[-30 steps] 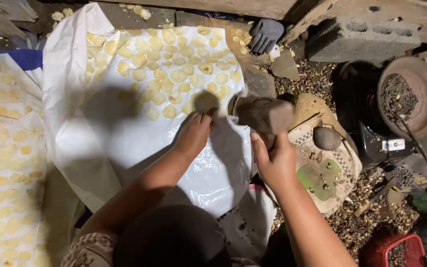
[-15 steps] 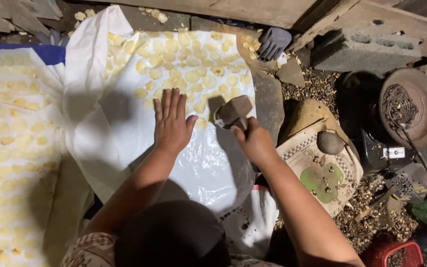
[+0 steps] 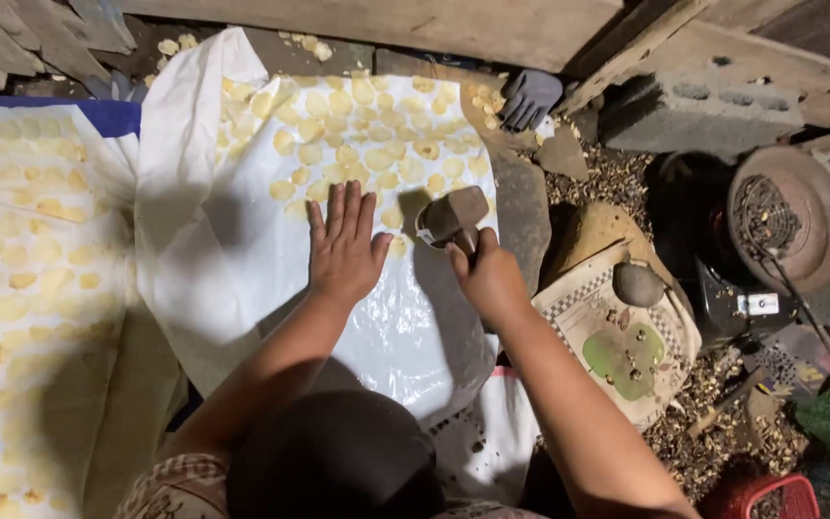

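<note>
Head view, looking down. The left hand (image 3: 343,252) lies flat and open, fingers spread and pointing away from the person, palm pressed on the white plastic sheet (image 3: 405,336) just below the nearest pale yellow flattened discs (image 3: 377,144). The forearm runs straight back toward the body. The right hand (image 3: 487,279) is closed around the handle of a brown wooden mallet (image 3: 453,216), whose blocky head sits just beyond the knuckles, over the sheet's right part and beside the left hand's fingertips; whether the head touches the sheet cannot be told. The discs cover the far half of the sheet in loose rows; the near half, under and between the forearms, is bare plastic. The sheet's right edge meets a flat grey stone slab (image 3: 521,207), close to the mallet. Further right lie a checked woven mat with green leaf pieces (image 3: 622,346) and a round grey stone (image 3: 638,284), then a dark round pan of husks (image 3: 780,216). To the left, a second sheet of yellow discs (image 3: 21,288) adjoins the first. A grey glove (image 3: 528,96) rests at the far edge.
</note>
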